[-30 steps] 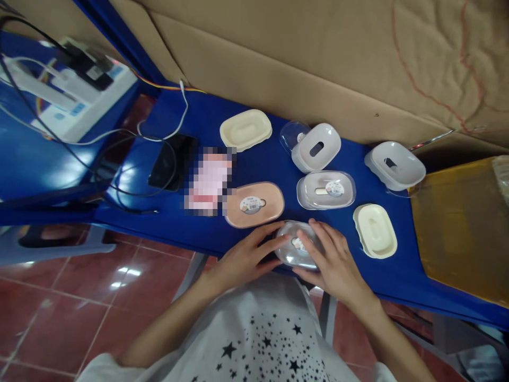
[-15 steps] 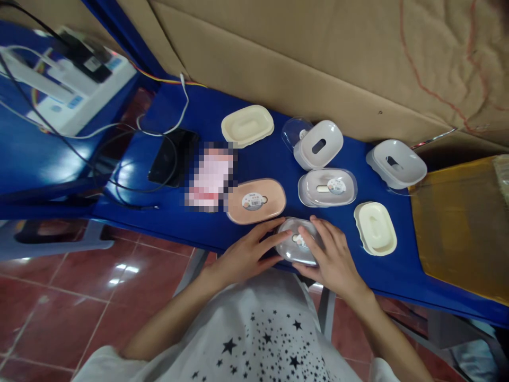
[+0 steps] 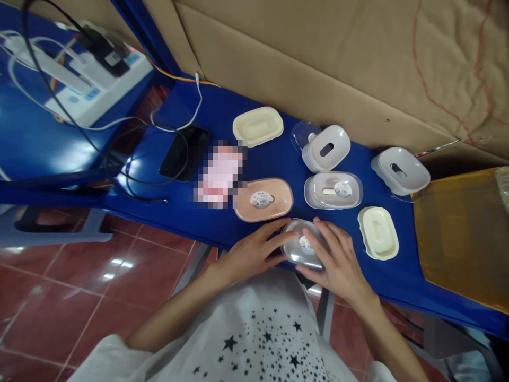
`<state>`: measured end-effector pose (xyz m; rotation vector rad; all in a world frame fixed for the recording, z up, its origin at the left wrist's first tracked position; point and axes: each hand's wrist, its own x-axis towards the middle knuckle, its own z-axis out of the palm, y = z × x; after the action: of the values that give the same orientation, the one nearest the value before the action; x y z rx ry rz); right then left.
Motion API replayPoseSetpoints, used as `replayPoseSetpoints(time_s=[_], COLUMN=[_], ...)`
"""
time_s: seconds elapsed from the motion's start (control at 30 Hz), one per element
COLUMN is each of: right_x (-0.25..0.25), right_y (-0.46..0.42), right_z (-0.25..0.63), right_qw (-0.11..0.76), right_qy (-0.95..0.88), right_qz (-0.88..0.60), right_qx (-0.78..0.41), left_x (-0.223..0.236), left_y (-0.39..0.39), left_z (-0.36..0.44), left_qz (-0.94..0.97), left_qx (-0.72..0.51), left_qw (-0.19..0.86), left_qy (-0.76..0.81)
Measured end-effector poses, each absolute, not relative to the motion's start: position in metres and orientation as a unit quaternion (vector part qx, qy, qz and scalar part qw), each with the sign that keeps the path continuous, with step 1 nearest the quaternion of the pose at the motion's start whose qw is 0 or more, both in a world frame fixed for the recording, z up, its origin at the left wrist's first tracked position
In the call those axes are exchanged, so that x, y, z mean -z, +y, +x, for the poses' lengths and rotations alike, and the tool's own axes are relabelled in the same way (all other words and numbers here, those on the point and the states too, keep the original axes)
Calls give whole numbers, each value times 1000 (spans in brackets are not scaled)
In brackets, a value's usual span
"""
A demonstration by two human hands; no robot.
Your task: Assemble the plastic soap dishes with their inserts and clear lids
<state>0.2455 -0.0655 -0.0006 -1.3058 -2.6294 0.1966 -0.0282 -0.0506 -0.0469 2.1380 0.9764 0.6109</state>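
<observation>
At the table's front edge lies an oval grey soap box point(image 3: 304, 255) under a clear lid with a round label. My left hand point(image 3: 260, 246) grips it from the left, fingertips on the lid and rim. From the right, my right hand point(image 3: 332, 249) holds it, two fingers resting over the label and the thumb along the near side. Just beyond my left hand sits a peach soap box point(image 3: 282, 199) with its own clear lid and label. A pale grey soap box point(image 3: 314, 197), also lidded, stands beyond my right hand.
Cream trays lie at the back point(image 3: 258, 127) and right point(image 3: 379, 233). Grey oval shells stand near the cardboard point(image 3: 338, 140) and farther right point(image 3: 411, 172), with clear lids beside them. A phone point(image 3: 181, 156), power strip point(image 3: 99, 98) and cables are left; a taped box point(image 3: 461, 233) is right.
The view has shifted slightly, so everything on the table appears a little farther right. Both hands stay on the grey soap box; the right fingers have moved only slightly over its lid.
</observation>
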Motion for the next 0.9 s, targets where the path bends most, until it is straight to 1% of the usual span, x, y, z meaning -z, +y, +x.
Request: replayPoseSetpoints(time_s=[0.1,0.6,0.77,0.9], right_x=[1,0,10,13], right_y=[-69,-67,-63,-62], right_z=[251,251,253,254], right_qw=[108,81,110,109], right_qy=[-885,-879,-884,-885], right_qz=[-448,-462,-448,-448], right_qx=[-68,-88,-77,-70], left_x=[43,44,46,44], left_y=[-49,-47,-46,-47], left_z=[-27,-24,-23,-21], left_qz=[830,816,817,820], left_qx=[-235,-248,-246,-248], left_qw=[343,366,365,354], left_qy=[371,372,374,375])
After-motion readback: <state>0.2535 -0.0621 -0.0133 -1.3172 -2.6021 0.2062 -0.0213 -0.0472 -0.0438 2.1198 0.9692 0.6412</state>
